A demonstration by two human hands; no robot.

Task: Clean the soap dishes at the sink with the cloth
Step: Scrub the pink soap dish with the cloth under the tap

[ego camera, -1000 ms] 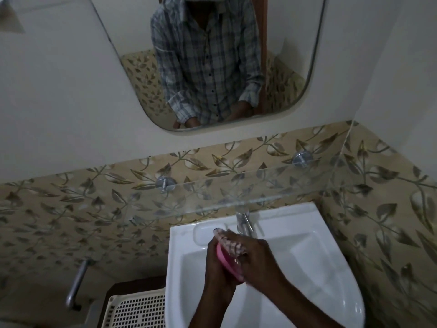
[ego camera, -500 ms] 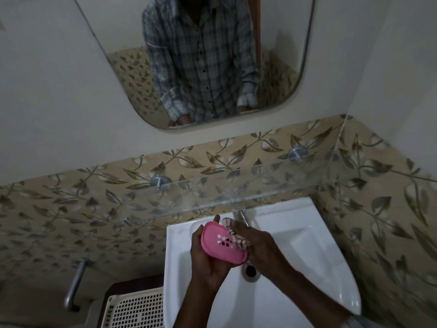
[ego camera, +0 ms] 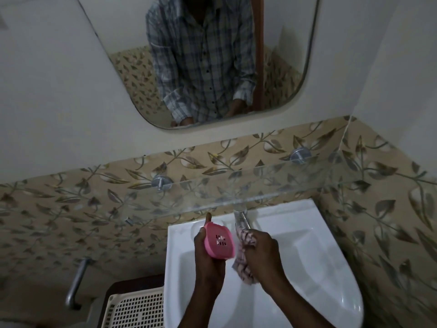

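My left hand (ego camera: 209, 259) grips a pink soap dish (ego camera: 219, 240) over the white sink (ego camera: 307, 256), its slotted underside turned toward me. My right hand (ego camera: 262, 254) is closed around a bunched pink-and-white checked cloth (ego camera: 243, 263), just right of the dish and apart from it. The cloth's tail hangs down into the basin. The steel tap (ego camera: 241, 217) stands right behind the cloth.
A glass shelf (ego camera: 236, 190) on two round metal mounts juts out from the leaf-patterned tiles just above the sink. A mirror (ego camera: 201, 60) hangs higher up. A perforated cream basket (ego camera: 137, 308) and a metal handle (ego camera: 76, 282) sit at the lower left.
The dish has turned from edge-on to its slotted side facing me. The cloth has come off the dish and moved right, so the two hands are now apart.
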